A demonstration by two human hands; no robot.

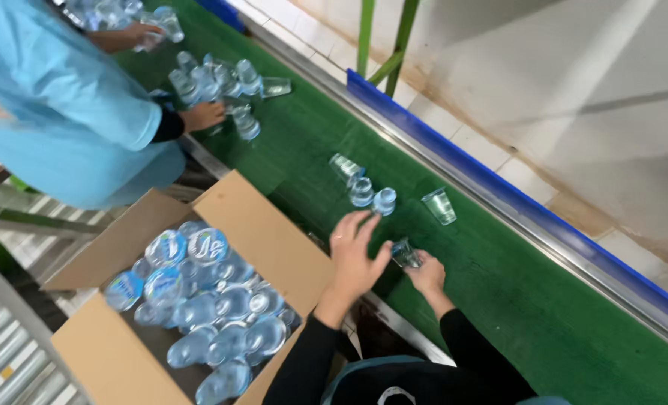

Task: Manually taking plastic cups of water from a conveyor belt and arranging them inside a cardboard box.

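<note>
The right hand pinches a small sealed water cup, light, thin-walled and slippery, best gripped round its stiffer rim, while the left hand hovers spread wide at mid frame

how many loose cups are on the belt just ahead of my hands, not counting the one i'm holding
4: three cups clustered together beyond the left hand, and one alone nearer the blue rail. More may be hidden behind the hands.

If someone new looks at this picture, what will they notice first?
The green conveyor belt runs diagonally, with clear plastic cups scattered on it. The right hand holds one cup; the left hand hovers open. At lower left, a cardboard box is full of cups.
</note>
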